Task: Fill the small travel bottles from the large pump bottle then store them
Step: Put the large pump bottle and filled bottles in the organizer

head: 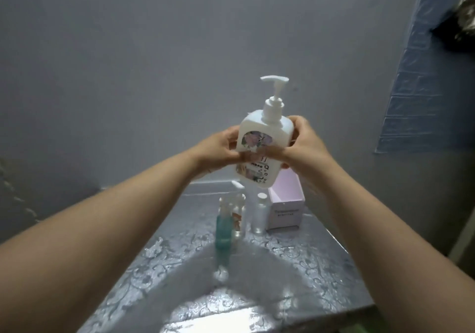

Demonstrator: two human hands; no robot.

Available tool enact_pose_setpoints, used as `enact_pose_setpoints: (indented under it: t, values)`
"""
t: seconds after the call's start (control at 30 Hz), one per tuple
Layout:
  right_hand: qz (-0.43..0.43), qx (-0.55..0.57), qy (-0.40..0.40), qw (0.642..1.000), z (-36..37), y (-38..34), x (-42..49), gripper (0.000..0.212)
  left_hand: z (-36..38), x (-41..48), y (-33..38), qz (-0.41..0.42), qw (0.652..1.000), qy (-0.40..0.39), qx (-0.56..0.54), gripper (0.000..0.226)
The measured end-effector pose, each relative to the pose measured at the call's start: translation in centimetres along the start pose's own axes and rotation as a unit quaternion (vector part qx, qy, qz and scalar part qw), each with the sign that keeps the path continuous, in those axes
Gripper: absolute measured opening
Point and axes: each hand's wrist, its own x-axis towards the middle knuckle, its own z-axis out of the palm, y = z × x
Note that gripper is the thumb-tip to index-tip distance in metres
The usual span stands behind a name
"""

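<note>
A large white pump bottle (264, 132) with a floral label hangs upright in the air above the table, its pump head pointing left. My left hand (221, 150) grips its left side and my right hand (303, 147) wraps its right side and front. Below it on the table stand a teal travel bottle (224, 232), a clear travel bottle with a floral label (238, 217) and a clear travel bottle with a white cap (260, 214). A small clear cap or piece (221, 272) lies nearer to me.
An open pale pink box (285, 204) stands just right of the small bottles. The table (295, 281) has a shiny silver floral cover and meets a grey wall. Blue brick-pattern panelling (421, 88) covers the wall at the right.
</note>
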Motion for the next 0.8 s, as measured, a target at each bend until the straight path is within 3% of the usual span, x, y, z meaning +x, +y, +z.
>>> enact_pose_setpoints:
  t: [0.4,0.63,0.8]
  values:
    - [-0.013,0.02,0.029,0.999,2.1,1.8,0.9,0.056,-1.1,-0.9,-1.0,-0.032,0.999,0.016,0.026,0.043]
    - [0.0,-0.048,0.12,0.992,1.1,2.9,2.4,0.06,-0.9,0.2,-1.4,-0.061,0.996,0.048,0.047,0.07]
    - [-0.006,-0.143,0.211,0.967,-0.9,3.4,3.6,0.056,-0.8,1.3,-2.9,-0.085,0.991,0.046,0.087,0.064]
